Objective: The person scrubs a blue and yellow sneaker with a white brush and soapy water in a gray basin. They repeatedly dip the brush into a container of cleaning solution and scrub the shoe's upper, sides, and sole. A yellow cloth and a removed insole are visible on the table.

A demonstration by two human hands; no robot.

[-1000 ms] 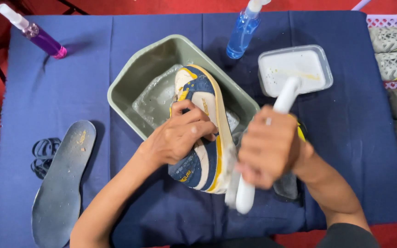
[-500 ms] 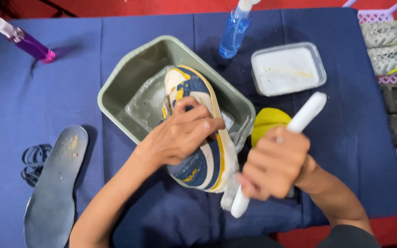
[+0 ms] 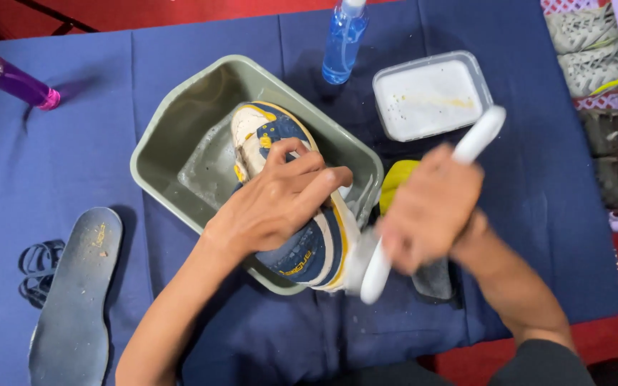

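Nearest, the right hand [image 3: 429,209] is clenched round a white brush [image 3: 423,207], its head against the sole edge of the shoe [image 3: 298,214]. The left hand [image 3: 280,204] grips the shoe from above, pinning it half inside the green basin [image 3: 180,129], heel over the near rim. Scrubbing here goes best with short strokes along the sole edge and a firm left grip, so the shoe cannot rock. On the surface lie an insole [image 3: 73,300] at near left and, farther off, a white tub [image 3: 430,96], a blue spray bottle [image 3: 341,46] and a purple bottle [image 3: 16,82].
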